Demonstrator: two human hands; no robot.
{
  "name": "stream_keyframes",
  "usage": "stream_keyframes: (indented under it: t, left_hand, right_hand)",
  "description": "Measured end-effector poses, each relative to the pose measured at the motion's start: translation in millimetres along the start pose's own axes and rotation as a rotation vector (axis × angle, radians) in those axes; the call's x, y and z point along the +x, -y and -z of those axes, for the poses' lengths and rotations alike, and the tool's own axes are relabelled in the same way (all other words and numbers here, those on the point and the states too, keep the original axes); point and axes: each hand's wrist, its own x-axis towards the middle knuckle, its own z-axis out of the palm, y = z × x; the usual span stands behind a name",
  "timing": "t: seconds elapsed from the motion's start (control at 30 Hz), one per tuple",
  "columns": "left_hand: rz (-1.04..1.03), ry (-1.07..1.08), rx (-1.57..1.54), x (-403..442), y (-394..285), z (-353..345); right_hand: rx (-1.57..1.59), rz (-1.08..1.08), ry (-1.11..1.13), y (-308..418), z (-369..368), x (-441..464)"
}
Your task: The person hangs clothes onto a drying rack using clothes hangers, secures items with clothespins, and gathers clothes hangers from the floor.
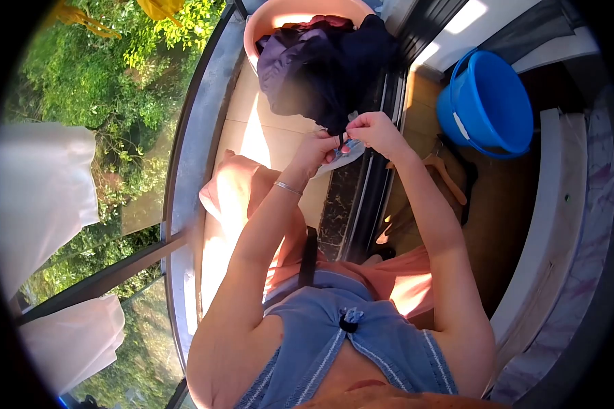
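Note:
Both my hands meet in front of me, just below a heap of dark clothes. My left hand (315, 151) has its fingers pinched on a dark strip of cloth that hangs from the heap. Close beside it, my right hand (376, 131) is pinched too, at the same dark fabric; the exact piece between its fingertips is too small to tell. The dark clothes (320, 65) spill over the rim of a pink basin (254, 26). Under my hands a white, rounded thing (348, 160) is partly hidden.
A blue bucket (488, 102) stands at the right, with a wooden hanger (447, 178) on the floor near it. A dark door track (372, 198) runs beside my legs. Windows with white curtains (44, 198) line the left side.

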Motion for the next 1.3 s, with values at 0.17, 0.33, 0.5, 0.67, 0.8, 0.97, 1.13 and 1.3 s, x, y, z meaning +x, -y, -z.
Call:
stream_keyframes:
  t: [0.17, 0.33, 0.5, 0.67, 0.8, 0.97, 1.13, 1.3]
  left_hand:
    - [0.097, -0.086, -0.289, 3, 14, -23]
    - [0.153, -0.084, -0.616, 10, 22, -34]
    - [0.166, 0.015, -0.893, 20, 30, -34]
    - [-0.006, -0.125, -0.779, 17, 27, -38]
    - [-0.059, -0.167, -0.717, -11, 14, -43]
    - [-0.057, -0.333, -0.517, -24, 24, -23]
    - [-0.092, -0.342, -0.363, -32, 22, -19]
    - [-0.114, -0.343, -0.259, -40, 23, -13]
  right_hand:
    - [0.132, 0.154, -0.243, -33, -17, -9]
    - [0.029, 0.258, -0.397, -44, -24, -7]
    - [-0.069, 0.314, -0.438, -36, -25, -16]
    - [-0.606, 0.634, -0.578, -26, -26, -17]
    - [-0.549, 0.664, -0.602, -33, -22, 1]
    - [0.107, 0.125, -0.018, -23, -4, 16]
    - [-0.225, -0.263, 0.162, -7, -23, 52]
    - [-0.171, -0.073, 0.060, -15, -40, 80]
